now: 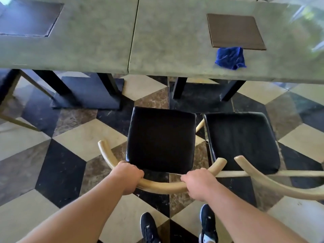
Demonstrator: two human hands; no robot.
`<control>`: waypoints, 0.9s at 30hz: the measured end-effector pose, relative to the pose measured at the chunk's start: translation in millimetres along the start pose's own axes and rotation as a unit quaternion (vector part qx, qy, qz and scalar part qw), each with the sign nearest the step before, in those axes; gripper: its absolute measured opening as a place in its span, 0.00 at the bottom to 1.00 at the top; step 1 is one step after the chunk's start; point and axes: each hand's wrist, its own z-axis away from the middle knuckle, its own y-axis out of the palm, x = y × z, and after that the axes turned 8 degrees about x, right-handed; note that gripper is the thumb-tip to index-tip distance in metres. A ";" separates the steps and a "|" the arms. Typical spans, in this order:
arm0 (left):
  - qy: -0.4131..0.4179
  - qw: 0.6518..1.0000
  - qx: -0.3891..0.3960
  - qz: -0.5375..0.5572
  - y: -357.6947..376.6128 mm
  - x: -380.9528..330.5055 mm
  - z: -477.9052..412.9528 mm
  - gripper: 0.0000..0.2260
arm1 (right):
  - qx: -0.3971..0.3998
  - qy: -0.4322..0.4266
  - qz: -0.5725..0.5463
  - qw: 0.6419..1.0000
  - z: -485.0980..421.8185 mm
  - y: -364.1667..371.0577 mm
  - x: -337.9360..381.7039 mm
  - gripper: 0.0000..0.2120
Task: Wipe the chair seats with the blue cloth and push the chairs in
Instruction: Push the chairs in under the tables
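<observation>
Two chairs with black padded seats and curved pale wooden backrests stand side by side, pulled out from the table. My left hand and my right hand both grip the curved backrest of the left chair. The right chair stands close beside it, untouched. The blue cloth lies crumpled on the grey-green table, near its front edge, beyond the right chair.
A brown square mat lies on the table behind the cloth, another dark mat at far left. Black table legs and a dark base slab stand under the table. The floor is checkered tile. My black shoes are below.
</observation>
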 end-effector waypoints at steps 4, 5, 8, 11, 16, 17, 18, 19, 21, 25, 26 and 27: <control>0.018 0.999 -0.028 -0.016 -2.6 6.4 -0.4 0.09 | -0.032 -0.009 0.000 0.999 2.8 -3.1 -2.6 0.09; 0.019 0.999 -0.038 -0.016 -5.8 9.6 -0.2 0.10 | -0.039 -0.009 0.001 0.999 3.0 -7.8 -4.2 0.08; 0.012 0.998 -0.056 -0.014 -23.2 23.7 2.8 0.10 | -0.049 -0.013 0.009 0.999 1.8 -32.0 -9.8 0.08; 0.005 0.997 -0.072 -0.014 -45.6 39.2 4.2 0.08 | -0.062 -0.014 0.004 0.998 -2.7 -62.2 -17.4 0.07; -0.013 0.996 -0.083 0.004 -85.5 60.6 -6.8 0.06 | -0.074 -0.030 0.001 0.997 -22.2 -114.9 -46.7 0.06; -0.019 0.996 -0.083 0.006 -92.9 64.7 -11.5 0.06 | -0.077 -0.033 0.005 0.996 -28.6 -124.0 -53.6 0.06; -0.026 0.996 -0.081 0.006 -100.5 69.0 -16.3 0.07 | -0.079 -0.035 0.011 0.996 -35.8 -132.5 -60.2 0.07; -0.035 0.996 -0.078 0.005 -107.9 73.9 -22.0 0.07 | -0.080 -0.036 0.017 0.996 -44.1 -140.7 -67.2 0.07; -0.052 0.996 -0.072 0.003 -122.2 84.8 -34.7 0.08 | -0.082 -0.041 0.028 0.995 -62.5 -155.9 -81.0 0.08; -0.067 0.995 -0.075 -0.002 -157.2 107.3 -61.9 0.09 | -0.085 -0.049 0.046 0.994 -101.7 -187.4 -110.5 0.10; -0.067 0.995 -0.078 -0.002 -167.5 115.1 -68.8 0.09 | -0.091 -0.051 0.046 0.994 -111.5 -195.6 -117.3 0.11; -0.070 0.995 -0.078 -0.005 -176.9 124.4 -74.9 0.08 | -0.098 -0.054 0.042 0.993 -120.7 -203.6 -121.9 0.11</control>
